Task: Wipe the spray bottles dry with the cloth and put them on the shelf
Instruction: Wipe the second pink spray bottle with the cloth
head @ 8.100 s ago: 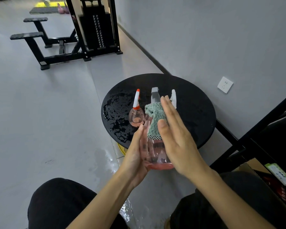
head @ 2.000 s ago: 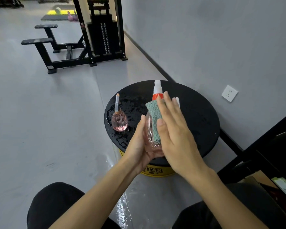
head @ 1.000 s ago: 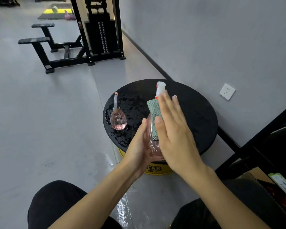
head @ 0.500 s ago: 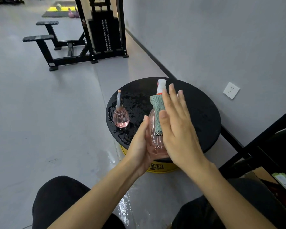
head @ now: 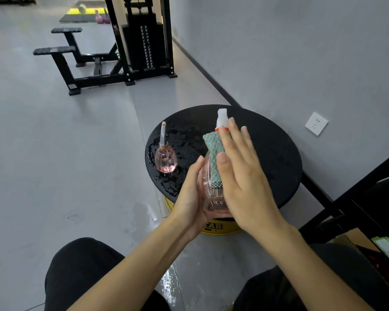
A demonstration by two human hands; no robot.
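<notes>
A clear pink spray bottle (head: 212, 198) with a white and red nozzle is held up above the near edge of the round black table (head: 276, 153). My left hand (head: 190, 200) cups its left side and base. My right hand (head: 240, 173) lies flat against its right side and presses a green knitted cloth (head: 212, 153) onto the bottle. A second, smaller pink spray bottle (head: 165, 158) stands upright on the wet left part of the table, apart from both hands.
Water beads on the table's left half, and the floor below is wet. A black shelf frame (head: 357, 198) rises at the right, with a cardboard box (head: 368, 248) beneath it. A wall socket (head: 316, 123) is behind the table. A gym bench and weight machine (head: 144, 41) stand far back.
My right hand has slid the cloth a little along the held bottle, and the bottle has turned slightly. The small bottle has stayed in place on the table.
</notes>
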